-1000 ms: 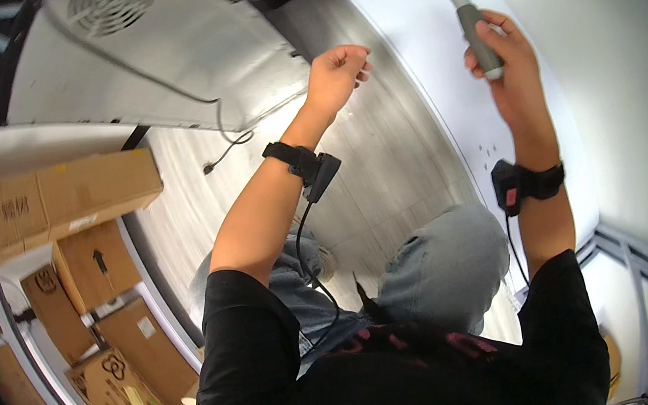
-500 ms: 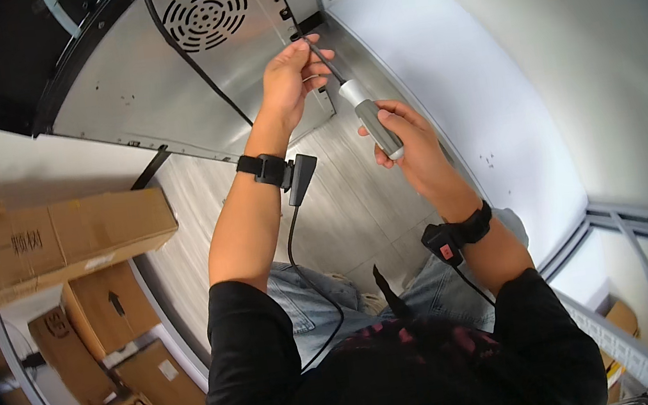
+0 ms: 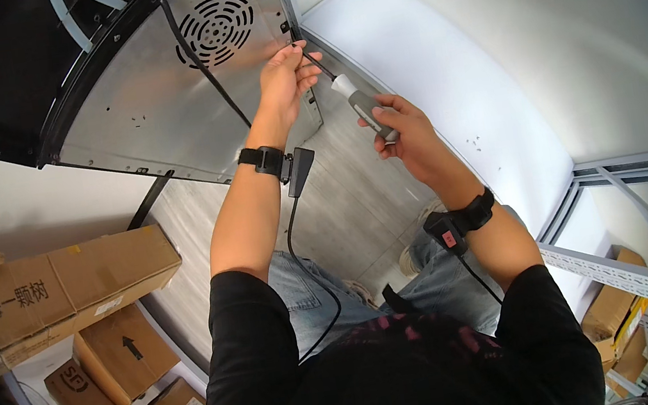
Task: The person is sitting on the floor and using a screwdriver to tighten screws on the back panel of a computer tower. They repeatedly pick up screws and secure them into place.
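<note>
Gripping the grey-handled screwdriver [image 3: 364,101], the right hand [image 3: 405,129] angles its shaft up-left toward the metal back panel [image 3: 163,117] edge, where the nearer left hand [image 3: 283,76] apparently pinches the tip steady.

Dull scuffed sheet-metal panel [image 3: 163,117]

Black short sleeves, blue jeans. Below each hand, a black wrist strap: the left hand [image 3: 286,79] one trails a black cable; the right hand [image 3: 406,129] one carries a red-marked module.
</note>
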Tool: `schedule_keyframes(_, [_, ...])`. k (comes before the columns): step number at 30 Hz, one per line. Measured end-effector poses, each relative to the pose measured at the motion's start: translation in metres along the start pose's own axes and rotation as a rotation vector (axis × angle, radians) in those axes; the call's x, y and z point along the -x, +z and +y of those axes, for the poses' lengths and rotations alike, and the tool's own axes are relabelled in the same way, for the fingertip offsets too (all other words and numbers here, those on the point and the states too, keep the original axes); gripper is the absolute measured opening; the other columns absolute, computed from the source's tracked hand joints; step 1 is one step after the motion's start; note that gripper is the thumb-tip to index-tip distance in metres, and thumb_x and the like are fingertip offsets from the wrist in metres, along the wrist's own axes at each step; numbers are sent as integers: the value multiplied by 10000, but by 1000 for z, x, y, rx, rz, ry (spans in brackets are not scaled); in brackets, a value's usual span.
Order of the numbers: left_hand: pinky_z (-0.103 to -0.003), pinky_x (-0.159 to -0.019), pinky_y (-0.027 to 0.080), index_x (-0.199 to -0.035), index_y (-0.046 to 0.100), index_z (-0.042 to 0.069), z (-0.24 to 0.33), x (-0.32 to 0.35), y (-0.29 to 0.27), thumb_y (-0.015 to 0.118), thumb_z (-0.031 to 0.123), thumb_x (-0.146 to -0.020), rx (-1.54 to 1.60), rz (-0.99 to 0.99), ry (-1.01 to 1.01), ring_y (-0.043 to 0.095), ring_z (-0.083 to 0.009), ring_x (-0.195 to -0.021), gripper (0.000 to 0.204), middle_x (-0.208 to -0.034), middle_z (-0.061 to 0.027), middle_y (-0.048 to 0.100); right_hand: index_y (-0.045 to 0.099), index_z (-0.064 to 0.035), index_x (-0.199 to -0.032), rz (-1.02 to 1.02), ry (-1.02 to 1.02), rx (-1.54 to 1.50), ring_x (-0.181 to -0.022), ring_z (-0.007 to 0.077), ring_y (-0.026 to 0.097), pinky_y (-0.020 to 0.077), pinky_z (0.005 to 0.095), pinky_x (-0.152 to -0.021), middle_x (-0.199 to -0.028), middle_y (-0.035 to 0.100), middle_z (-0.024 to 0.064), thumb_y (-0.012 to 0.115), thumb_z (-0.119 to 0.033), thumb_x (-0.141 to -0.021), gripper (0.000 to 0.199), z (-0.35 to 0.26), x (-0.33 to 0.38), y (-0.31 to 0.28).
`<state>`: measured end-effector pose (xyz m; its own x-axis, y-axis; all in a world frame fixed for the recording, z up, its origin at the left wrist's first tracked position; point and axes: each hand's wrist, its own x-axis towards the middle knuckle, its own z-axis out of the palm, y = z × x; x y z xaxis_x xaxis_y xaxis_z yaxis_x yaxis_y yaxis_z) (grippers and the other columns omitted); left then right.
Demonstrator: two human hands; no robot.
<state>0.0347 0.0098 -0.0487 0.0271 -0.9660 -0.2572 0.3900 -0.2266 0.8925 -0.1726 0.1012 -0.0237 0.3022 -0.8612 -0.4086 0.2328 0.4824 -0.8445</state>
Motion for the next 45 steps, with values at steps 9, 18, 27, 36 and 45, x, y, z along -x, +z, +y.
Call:
schedule_keyframes(9, [-206, -601, 481, -1126, 562, 15, -3, -3, -6, 463, 158, -966, 3, 5, 21, 601, -88, -692, 236, -939, -88, 668, 460, -6, -1231, -2, -3, -15, -563, 102, 515, 416, 253, -514, -976, 627, 99, 533, -224, -909, 395, 8, -8, -4])
schedule_keyframes(18, [-197, -605, 459, -1102, 583, 32, 1, -1, -4, 468, 158, -964, -42, 35, 7, 594, -76, -691, 219, -927, -74, 676, 468, -8, -1215, -13, -1, -67, -544, 100, 511, 406, 247, -498, -950, 638, 97, 517, -212, -921, 361, 10, -15, -8])
schedule_keyframes(27, [-196, -576, 438, -1106, 582, 29, -2, -6, -6, 474, 167, -967, -43, 13, 20, 553, -62, -647, 223, -922, -76, 676, 472, -7, -1192, 10, -2, -126, -533, 100, 505, 398, 247, -483, -933, 633, 99, 491, -189, -929, 320, 16, -13, -3])
schedule_keyframes(36, [-199, -568, 429, -1108, 573, 14, -1, -5, -4, 472, 158, -969, -41, 27, 14, 527, -66, -644, 225, -923, -90, 673, 457, 5, -1208, -8, 23, -190, -533, 103, 501, 397, 252, -483, -937, 628, 116, 482, -187, -928, 341, 16, -13, -2])
schedule_keyframes(45, [-204, -582, 450, -1102, 571, 9, -6, -5, -4, 471, 154, -968, 5, 63, 41, 554, -75, -654, 222, -938, -101, 671, 479, 8, -1177, 50, -63, 21, -616, 116, 530, 439, 272, -548, -971, 596, 109, 554, -158, -898, 334, 13, -15, -2])
